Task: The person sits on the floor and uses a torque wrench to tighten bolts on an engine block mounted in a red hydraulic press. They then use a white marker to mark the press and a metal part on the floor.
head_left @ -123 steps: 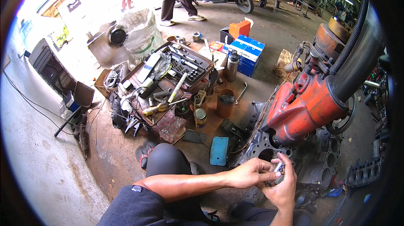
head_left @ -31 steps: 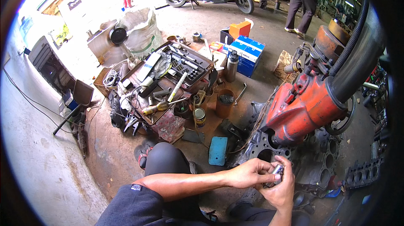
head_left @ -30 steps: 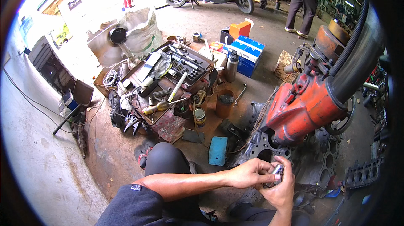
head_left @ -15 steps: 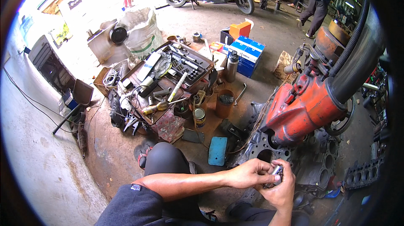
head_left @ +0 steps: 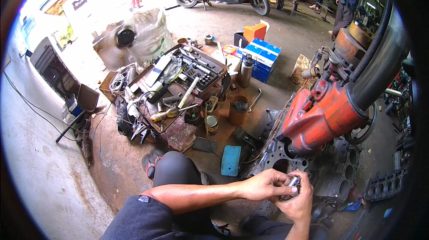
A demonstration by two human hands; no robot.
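Note:
My left hand (head_left: 267, 185) and my right hand (head_left: 301, 202) come together at the lower right. Between them is a small silver metal part (head_left: 294, 183) with darker sections. Both hands have their fingers closed round it, the left thumb pressed against its side; its exact kind is not clear, as the fingers cover much of it. Just beyond the hands lies an engine block (head_left: 269, 156) with a large round bore. A big red machine head (head_left: 319, 117) stands over the block.
A tray of tools (head_left: 219, 79) stands ahead to the left, beside a steel flask (head_left: 246, 71) and blue boxes (head_left: 263, 59). A blue plate (head_left: 231, 160) and a rusty can (head_left: 238, 114) sit on the floor. A cylinder head (head_left: 386, 185) lies at right; a fan (head_left: 117, 45) spins behind.
My hands hold the same metal part in nearly the same place. In the background, the person in dark blue has moved a little to the right.

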